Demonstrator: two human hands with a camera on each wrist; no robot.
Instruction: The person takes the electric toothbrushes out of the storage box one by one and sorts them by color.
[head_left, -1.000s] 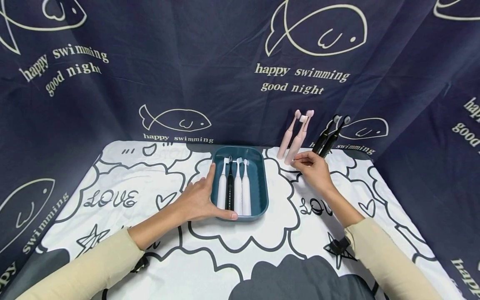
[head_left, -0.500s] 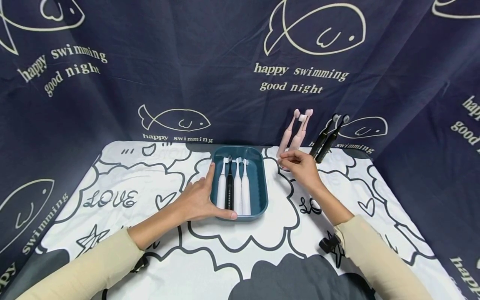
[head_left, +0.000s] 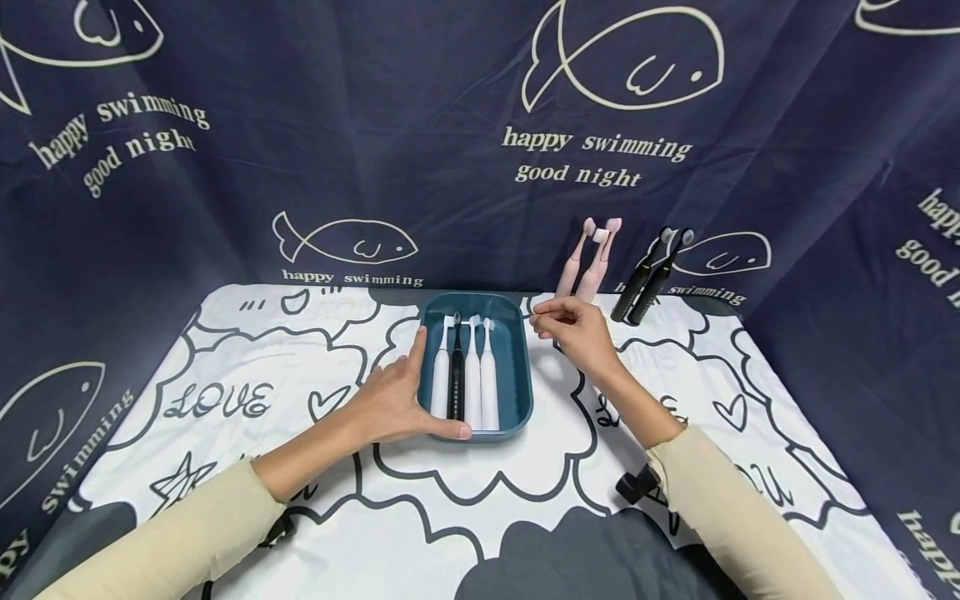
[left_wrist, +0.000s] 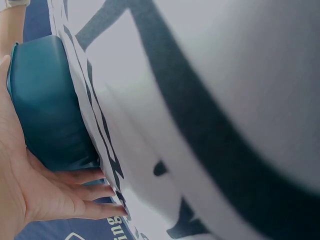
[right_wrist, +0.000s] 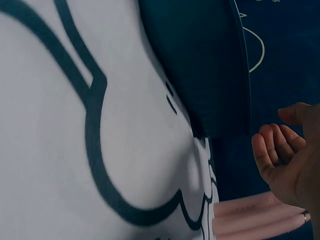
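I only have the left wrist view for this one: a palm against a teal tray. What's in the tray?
Observer: Four electric toothbrushes lie side by side in the teal tray: three white toothbrushes and one black toothbrush.
Operator: Where's the right hand?
Observer: The right hand hovers beside the tray's far right corner, fingers loosely curled, holding nothing.
Operator: Anything behind it?
Observer: Two pink toothbrushes and two more black ones lean against the navy backdrop.
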